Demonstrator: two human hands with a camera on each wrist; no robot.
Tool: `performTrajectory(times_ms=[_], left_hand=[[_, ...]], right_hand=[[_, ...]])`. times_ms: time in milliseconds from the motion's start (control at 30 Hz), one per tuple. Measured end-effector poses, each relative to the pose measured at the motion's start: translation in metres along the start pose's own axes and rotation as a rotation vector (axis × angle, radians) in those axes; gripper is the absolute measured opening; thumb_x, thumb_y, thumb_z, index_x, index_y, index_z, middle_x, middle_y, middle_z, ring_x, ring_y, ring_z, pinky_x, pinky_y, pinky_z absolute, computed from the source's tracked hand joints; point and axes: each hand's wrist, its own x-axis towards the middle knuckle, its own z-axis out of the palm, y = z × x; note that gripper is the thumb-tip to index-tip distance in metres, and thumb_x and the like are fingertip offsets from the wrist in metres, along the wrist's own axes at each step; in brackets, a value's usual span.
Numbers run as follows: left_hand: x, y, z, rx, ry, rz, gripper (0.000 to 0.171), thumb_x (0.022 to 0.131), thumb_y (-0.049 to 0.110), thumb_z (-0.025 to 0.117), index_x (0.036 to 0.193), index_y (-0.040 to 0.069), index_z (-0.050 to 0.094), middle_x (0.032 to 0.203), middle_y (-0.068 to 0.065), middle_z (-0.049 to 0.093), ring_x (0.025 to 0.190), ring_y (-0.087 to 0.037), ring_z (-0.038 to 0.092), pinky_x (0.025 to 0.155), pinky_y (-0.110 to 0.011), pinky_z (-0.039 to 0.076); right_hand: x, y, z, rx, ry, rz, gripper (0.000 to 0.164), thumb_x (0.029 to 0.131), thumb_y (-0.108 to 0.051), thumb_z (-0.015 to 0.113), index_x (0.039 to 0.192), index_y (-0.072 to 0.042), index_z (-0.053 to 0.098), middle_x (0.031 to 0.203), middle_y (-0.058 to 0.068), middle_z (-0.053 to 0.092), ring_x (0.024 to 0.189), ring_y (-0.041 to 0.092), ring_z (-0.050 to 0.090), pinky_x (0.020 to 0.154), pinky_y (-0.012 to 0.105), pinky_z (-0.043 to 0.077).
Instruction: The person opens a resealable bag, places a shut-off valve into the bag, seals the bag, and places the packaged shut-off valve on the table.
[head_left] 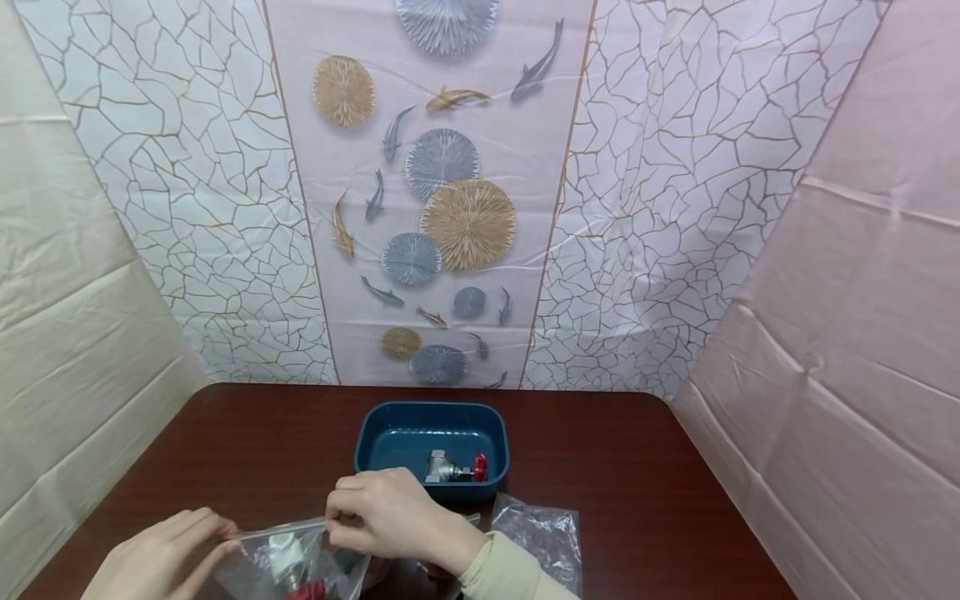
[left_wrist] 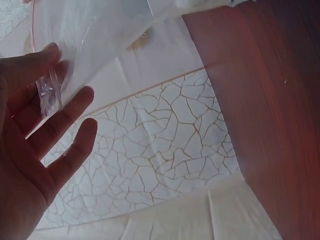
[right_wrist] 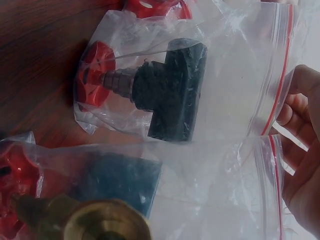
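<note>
Two pinches: left hand [head_left: 161, 554], right hand [head_left: 393, 512], fingers clamped on bag [head_left: 257, 568] edge; valve [head_left: 285, 553] lies below, between them, axis slanting away, wheel [head_left: 306, 590] farthest.

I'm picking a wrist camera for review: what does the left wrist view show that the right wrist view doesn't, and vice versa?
Only left wrist: the crackle-patterned cloth.
Only right wrist: a dark green valve, a brass-coloured fitting and red handwheels.
Both: clear plastic bag with red strip, and wooden table.
</note>
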Motion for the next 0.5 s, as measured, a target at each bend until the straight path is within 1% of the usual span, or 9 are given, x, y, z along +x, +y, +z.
performTrajectory(times_ms=[133,300,400,500], left_hand=[[-0.0012,-0.0024,-0.0035,-0.002,-0.008,-0.001,0.031,0.069,0.026,0.078,0.084,0.039,0.055,0.082,0.03,0.048,0.072,0.009,0.048,0.058,-0.015,0.037],[-0.0014,-0.0049,-0.0068,0.01,-0.011,-0.016,0.033,0.068,0.023,0.079,0.084,0.039,0.055,0.081,0.03,0.048,0.07,0.008,0.047,0.057,-0.015,0.036],[-0.0011,-0.0069,-0.0073,0.033,-0.008,-0.03,0.031,0.067,0.026,0.079,0.08,0.038,0.054,0.077,0.029,0.046,0.066,0.008,0.046,0.054,-0.015,0.036],[0.0007,-0.0105,-0.0067,0.071,0.001,-0.017,0.025,0.07,0.033,0.077,0.076,0.038,0.053,0.074,0.028,0.043,0.063,0.005,0.044,0.052,-0.017,0.035]], right_hand=[[-0.0011,0.0008,-0.0008,-0.019,-0.004,0.004,0.011,0.089,-0.02,0.056,0.081,-0.027,0.061,0.076,-0.019,0.046,0.064,-0.011,0.034,0.054,0.005,0.028],[-0.0018,0.0017,-0.0025,-0.058,0.019,-0.007,0.01,0.087,-0.021,0.057,0.08,-0.026,0.062,0.076,-0.019,0.048,0.064,-0.01,0.036,0.056,0.006,0.028],[-0.0013,0.0019,-0.0037,-0.051,0.032,-0.006,0.011,0.087,-0.019,0.058,0.079,-0.025,0.062,0.074,-0.017,0.048,0.063,-0.01,0.036,0.054,0.006,0.027],[0.0006,0.0018,-0.0057,-0.057,0.04,0.004,0.012,0.087,-0.018,0.057,0.079,-0.025,0.061,0.071,-0.016,0.046,0.061,-0.009,0.034,0.051,0.007,0.025]])
